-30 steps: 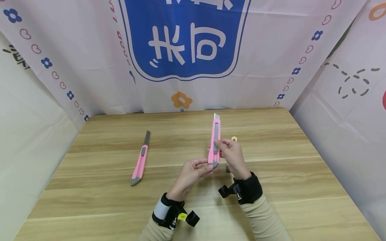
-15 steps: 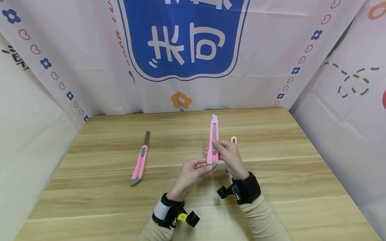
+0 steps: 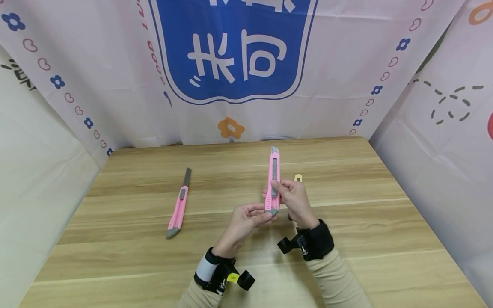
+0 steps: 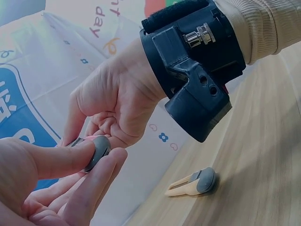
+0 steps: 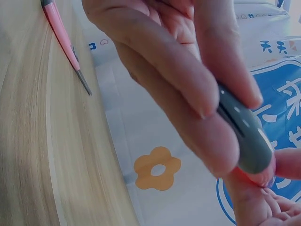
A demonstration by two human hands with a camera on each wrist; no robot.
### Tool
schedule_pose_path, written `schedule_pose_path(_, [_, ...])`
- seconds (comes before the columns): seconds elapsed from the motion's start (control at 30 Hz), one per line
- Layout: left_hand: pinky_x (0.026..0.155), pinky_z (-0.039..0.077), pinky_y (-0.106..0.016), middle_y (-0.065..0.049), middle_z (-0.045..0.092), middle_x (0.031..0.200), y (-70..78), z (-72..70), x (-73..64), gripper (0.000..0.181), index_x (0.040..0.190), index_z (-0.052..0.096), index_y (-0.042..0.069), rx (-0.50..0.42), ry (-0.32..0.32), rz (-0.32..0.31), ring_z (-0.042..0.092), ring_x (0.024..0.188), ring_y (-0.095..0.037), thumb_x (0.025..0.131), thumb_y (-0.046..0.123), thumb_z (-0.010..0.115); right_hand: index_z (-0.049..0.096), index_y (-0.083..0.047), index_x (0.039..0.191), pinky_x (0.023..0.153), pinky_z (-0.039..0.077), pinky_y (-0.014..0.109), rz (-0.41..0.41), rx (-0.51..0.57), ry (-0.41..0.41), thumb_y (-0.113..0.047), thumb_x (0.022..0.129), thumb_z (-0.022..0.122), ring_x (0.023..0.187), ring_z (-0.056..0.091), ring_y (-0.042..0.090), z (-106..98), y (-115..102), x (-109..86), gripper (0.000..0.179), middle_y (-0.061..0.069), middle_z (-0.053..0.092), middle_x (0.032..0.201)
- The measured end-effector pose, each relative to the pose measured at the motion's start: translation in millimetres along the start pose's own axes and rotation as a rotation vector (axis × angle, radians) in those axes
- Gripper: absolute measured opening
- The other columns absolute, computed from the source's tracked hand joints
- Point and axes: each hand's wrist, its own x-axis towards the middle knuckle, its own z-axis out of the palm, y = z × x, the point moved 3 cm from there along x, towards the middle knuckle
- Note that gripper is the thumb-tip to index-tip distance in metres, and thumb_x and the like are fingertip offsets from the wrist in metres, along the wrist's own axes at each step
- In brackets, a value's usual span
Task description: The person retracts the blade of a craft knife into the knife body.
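Beyond the right hand [image 3: 296, 201], white cloth [image 4: 82, 19] reads “day”. Ahead of the left hand [image 3: 242, 220], the backdrop [image 3: 339, 64] reads “天天” near large white characters on a blue shield [image 3: 237, 47].

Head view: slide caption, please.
Left grip and right grip hold a pink cutter; another pink cutter lies on the wood-grain table.

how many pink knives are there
2. One pink knife is held up by the left hand and right hand, which partly cover it. The second knife lies on the table to the person's left.
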Motion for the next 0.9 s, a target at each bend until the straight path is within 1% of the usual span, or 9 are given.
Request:
schedule_pose_path(0.1, [0.093, 0.058, -0.036, -0.021, 0.071, 0.11, 0.3, 0.3, -0.2, 0.038, 0.124, 0.058, -0.006, -0.006, 0.001, 0.003, 0.072, 0.1, -0.029, 0.087, 0.0, 0.064, 0.056, 0.02, 0.116, 0.069, 0.063, 0.025, -0.01, 0.017, -0.014, -0.012, 0.098, 0.054, 0.078, 0.076, 0.018, -0.1, 0.1, -0.3, 0.037, 0.013, 0.077, 0.086])
schedule_pose_path(0.27, [0.093, 0.058, -0.037, -0.021, 0.072, 0.109, 0.5, 0.9, -0.4, 0.037, 0.124, 0.058, -0.006, -0.005, -0.005, 0.01, 0.072, 0.1, -0.03, 0.088, 0.0, 0.064, 0.055, 0.021, 0.116, 0.068, 0.063, 0.024, -0.016, 0.023, -0.022, -0.011, 0.098, 0.054, 0.077, 0.076, 0.016, -0.2, -0.2, -0.6, 0.037, 0.015, 0.077, 0.087])
schedule_pose_path(0.43, [0.094, 0.058, -0.039, -0.022, 0.071, 0.111, 0.8, 1.0, 0.1, 0.037, 0.124, 0.058, -0.007, -0.01, -0.007, 0.007, 0.073, 0.099, -0.026, 0.088, -0.001, 0.063, 0.056, 0.019, 0.117, 0.068, 0.062, 0.024, -0.006, 0.005, -0.011, -0.009, 0.097, 0.054, 0.077, 0.075, 0.014, -0.4, 0.7, -0.1, 0.034, 0.013, 0.077, 0.087])
schedule_pose_path(0.53, [0.094, 0.058, -0.038, -0.021, 0.071, 0.111, 0.8, 0.8, 0.8, 0.036, 0.124, 0.058, -0.006, -0.017, -0.004, 0.003, 0.074, 0.096, -0.023, 0.088, -0.001, 0.063, 0.056, 0.018, 0.118, 0.069, 0.062, 0.023, 0.005, -0.004, -0.012, -0.008, 0.097, 0.053, 0.079, 0.075, 0.015, -0.1, 0.9, 0.0, 0.033, 0.004, 0.078, 0.081])
schedule_pose_path(0.67, [0.095, 0.057, -0.039, -0.021, 0.072, 0.11, 0.7, 0.4, 0.7, 0.037, 0.124, 0.058, -0.005, -0.02, 0.001, -0.002, 0.074, 0.094, -0.02, 0.088, 0.0, 0.064, 0.056, 0.017, 0.12, 0.07, 0.062, 0.022, 0.015, -0.005, -0.015, -0.008, 0.097, 0.053, 0.08, 0.075, 0.015, 0.6, 0.4, -0.6, 0.034, -0.008, 0.076, 0.075])
schedule_pose_path(0.9, [0.098, 0.055, -0.045, -0.021, 0.072, 0.109, 0.5, -0.3, 0.4, 0.037, 0.124, 0.058, -0.006, -0.016, 0.001, 0.004, 0.074, 0.097, -0.024, 0.088, 0.0, 0.064, 0.057, 0.014, 0.12, 0.07, 0.062, 0.022, 0.025, 0.003, -0.007, -0.008, 0.097, 0.054, 0.078, 0.075, 0.013, 0.7, -1.1, -1.8, 0.032, -0.002, 0.077, 0.078])
